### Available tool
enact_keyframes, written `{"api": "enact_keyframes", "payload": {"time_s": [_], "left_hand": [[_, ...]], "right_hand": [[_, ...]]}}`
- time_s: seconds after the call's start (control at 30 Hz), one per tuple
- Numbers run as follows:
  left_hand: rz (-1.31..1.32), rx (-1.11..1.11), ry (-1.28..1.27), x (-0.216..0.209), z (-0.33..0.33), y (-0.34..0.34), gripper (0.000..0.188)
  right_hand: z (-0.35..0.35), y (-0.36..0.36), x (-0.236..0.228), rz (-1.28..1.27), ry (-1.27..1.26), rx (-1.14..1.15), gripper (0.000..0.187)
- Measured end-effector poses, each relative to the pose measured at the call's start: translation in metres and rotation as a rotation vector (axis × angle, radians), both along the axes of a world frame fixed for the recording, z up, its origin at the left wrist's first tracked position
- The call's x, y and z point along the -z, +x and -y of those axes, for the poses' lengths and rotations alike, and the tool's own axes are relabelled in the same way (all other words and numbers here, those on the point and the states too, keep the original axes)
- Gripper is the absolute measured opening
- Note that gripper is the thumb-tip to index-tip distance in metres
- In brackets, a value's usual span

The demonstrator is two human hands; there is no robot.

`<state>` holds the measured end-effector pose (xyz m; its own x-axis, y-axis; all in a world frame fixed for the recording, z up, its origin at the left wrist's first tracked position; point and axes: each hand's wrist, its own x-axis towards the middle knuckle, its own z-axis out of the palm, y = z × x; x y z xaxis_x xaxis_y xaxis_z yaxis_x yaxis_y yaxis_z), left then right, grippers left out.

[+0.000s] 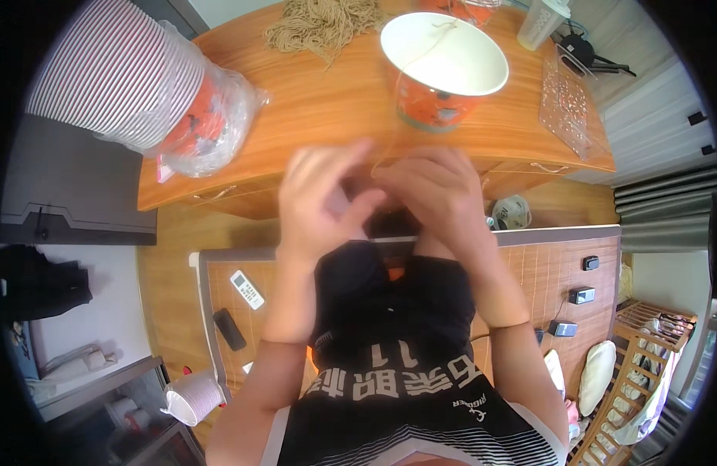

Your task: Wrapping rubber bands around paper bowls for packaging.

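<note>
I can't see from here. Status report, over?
Both hands, left, right, together at desk edge, pinching thin string. String runs up to orange cup. Nothing blocking.

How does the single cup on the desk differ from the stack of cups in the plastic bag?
The single cup stands upright and unwrapped, its white inside showing; the stack lies tilted on its side in a clear bag. The cup is alone at the desk's middle with a thin string running to it; the stack is many nested cups at the left end. Both look orange outside.
</note>
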<state>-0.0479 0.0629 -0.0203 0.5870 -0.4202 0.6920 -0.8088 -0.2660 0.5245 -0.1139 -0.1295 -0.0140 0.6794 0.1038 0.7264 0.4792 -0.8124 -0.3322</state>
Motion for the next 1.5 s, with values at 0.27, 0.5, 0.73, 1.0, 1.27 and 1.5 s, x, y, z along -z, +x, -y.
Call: {"api": "enact_keyframes", "payload": {"time_s": [0.27, 0.5, 0.73, 1.0, 1.27, 1.5], "left_hand": [[-0.637, 0.263, -0.161, 0.001, 0.030, 0.006, 0.028], [-0.090, -0.005, -0.023, -0.004, 0.053, 0.020, 0.013], [0.032, -0.095, -0.094, 0.008, 0.071, 0.034, 0.008], [-0.027, -0.232, -0.206, 0.012, 0.088, 0.028, 0.008], [0.072, -0.276, -0.219, 0.010, 0.096, 0.031, 0.010], [0.088, -0.271, -0.225, 0.014, 0.102, 0.034, 0.011]], "right_hand": [[0.040, 0.021, -0.035, 0.191, -0.303, -0.101, 0.026], [0.060, 0.036, -0.048, 0.159, -0.407, -0.067, 0.024], [0.085, 0.050, -0.063, 0.115, -0.452, -0.092, 0.024], [0.101, 0.060, -0.060, -0.051, -0.198, -0.041, 0.024], [0.102, 0.058, -0.058, -0.181, -0.171, -0.049, 0.020], [0.100, 0.058, -0.059, -0.230, -0.125, -0.078, 0.021]]}}
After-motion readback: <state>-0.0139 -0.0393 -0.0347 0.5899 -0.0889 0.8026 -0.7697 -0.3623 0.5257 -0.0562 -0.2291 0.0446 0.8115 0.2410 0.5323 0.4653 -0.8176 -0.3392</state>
